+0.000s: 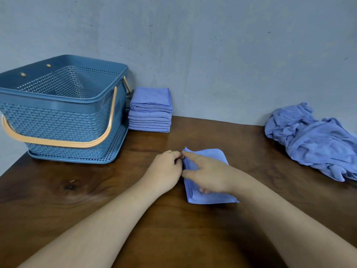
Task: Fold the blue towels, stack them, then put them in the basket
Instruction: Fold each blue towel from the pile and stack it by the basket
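Basket: at the far left of the table, handle down. What shows of its inside holds no towel, so the last step is not yet begun.
Stack: just right of the basket, against the wall. Several folded blue towels lie squared on one another (the top one sits a little looser); this part of the task is done.
Left hand: fingers curled at the left edge of the towel in work, apparently pinching its layers near the far corner.
Folded towel: mid-table, near the front, well apart from the stack. It is already a small rectangle, so I judge its folding nearly finished, with only the edges to be trued.
Right hand: resting on top of that towel, index finger and thumb stretched out, the other fingers bent down onto the cloth; no grasp is visible.
Heap: crumpled blue towels at the far right, still unfolded. This is the bulk of the work left, before stacking and loading.
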